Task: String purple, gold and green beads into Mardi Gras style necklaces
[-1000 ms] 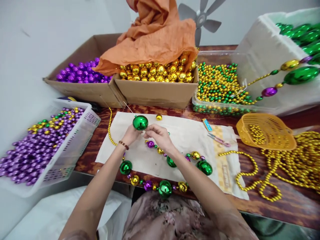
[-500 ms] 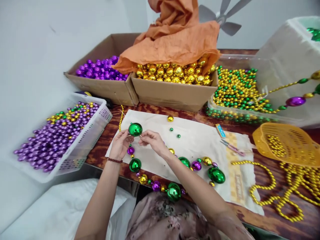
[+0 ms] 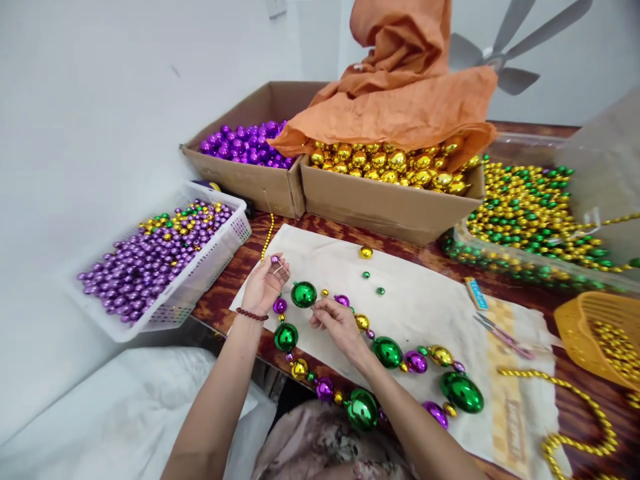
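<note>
My left hand (image 3: 267, 288) is raised over the left end of the white cloth, its fingers curled around a small purple bead (image 3: 275, 259) at the fingertips. A thin pale line, perhaps thread or a needle, crosses those fingers. My right hand (image 3: 341, 327) pinches the strand at the lower right edge of a large green bead (image 3: 303, 294); the thread itself is too fine to see. A strand of purple, gold and green beads (image 3: 286, 337) hangs in a loop toward my lap and lies along the cloth beneath my right forearm (image 3: 395, 407).
On the white cloth (image 3: 420, 293) lie loose beads, a small blue box (image 3: 476, 294) and pink-handled snips (image 3: 505, 337). Around it stand a white basket (image 3: 200, 270), cardboard boxes (image 3: 390, 203), a clear bin (image 3: 525, 267) and a yellow basket (image 3: 575, 327). A gold bead string (image 3: 570, 383) lies right.
The view has shifted left. The large green bead has left my left fingers and now sits by my right hand, lower down. A small purple bead now shows in my left fingers.
</note>
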Demonstrator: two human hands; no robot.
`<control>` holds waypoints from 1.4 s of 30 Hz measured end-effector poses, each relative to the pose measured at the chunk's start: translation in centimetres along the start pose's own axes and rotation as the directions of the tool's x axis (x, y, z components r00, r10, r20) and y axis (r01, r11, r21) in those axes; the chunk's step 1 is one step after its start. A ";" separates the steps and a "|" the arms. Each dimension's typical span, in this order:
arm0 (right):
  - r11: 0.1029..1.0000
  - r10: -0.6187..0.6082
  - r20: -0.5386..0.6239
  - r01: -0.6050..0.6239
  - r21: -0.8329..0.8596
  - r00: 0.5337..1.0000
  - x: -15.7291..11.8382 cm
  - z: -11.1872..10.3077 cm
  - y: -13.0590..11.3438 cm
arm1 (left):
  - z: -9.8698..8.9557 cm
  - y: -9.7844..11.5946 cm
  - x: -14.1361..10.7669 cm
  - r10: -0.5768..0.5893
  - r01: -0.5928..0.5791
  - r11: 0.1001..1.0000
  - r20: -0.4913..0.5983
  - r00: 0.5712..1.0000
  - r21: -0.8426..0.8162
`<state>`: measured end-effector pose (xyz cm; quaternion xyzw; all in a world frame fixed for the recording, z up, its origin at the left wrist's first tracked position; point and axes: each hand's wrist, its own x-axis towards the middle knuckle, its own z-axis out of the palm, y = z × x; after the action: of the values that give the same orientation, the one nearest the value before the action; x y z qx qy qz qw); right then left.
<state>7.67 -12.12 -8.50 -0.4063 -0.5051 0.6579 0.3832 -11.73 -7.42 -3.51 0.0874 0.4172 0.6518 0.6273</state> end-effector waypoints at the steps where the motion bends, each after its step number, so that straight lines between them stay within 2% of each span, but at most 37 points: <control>1: 1.000 0.001 0.000 -0.001 0.001 1.000 0.0 0.0 -0.1 | 0.1 0.0 0.0 -0.009 0.009 1.000 -0.008 1.000 -0.009; 6: 1.000 -0.015 -0.014 0.015 0.002 1.000 -0.2 -0.1 -0.2 | 0.3 0.0 0.1 -0.056 0.055 0.998 -0.038 0.998 -0.040; 11: 1.000 -0.003 -0.033 0.002 -0.006 0.999 -0.4 -0.2 -0.1 | 0.1 -0.1 0.1 -0.041 0.042 0.999 0.028 0.999 -0.034; 25: 1.000 -0.012 -0.029 0.012 -0.018 0.999 -0.5 -0.6 -0.9 | -0.5 0.0 0.6 -0.040 0.040 0.999 0.111 0.993 0.001; 34: 0.999 -0.019 -0.018 0.018 -0.037 1.000 -0.4 -0.8 -0.8 | -0.6 0.0 1.0 -0.052 0.047 0.997 0.075 0.996 0.058; 39: 0.999 -0.009 -0.025 0.008 -0.043 1.000 -0.1 -1.0 -0.9 | -0.2 0.1 1.0 -0.004 -0.004 0.993 0.068 0.998 0.116; 42: 1.000 0.002 -0.034 -0.003 -0.020 0.999 0.7 -0.7 -1.2 | 0.7 -0.1 0.8 0.035 -0.055 0.985 0.120 0.992 0.164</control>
<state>8.21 -11.02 -7.58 -0.4217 -0.5046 0.6464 0.3869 -11.34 -6.36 -3.47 0.1870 0.4307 0.6224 0.6262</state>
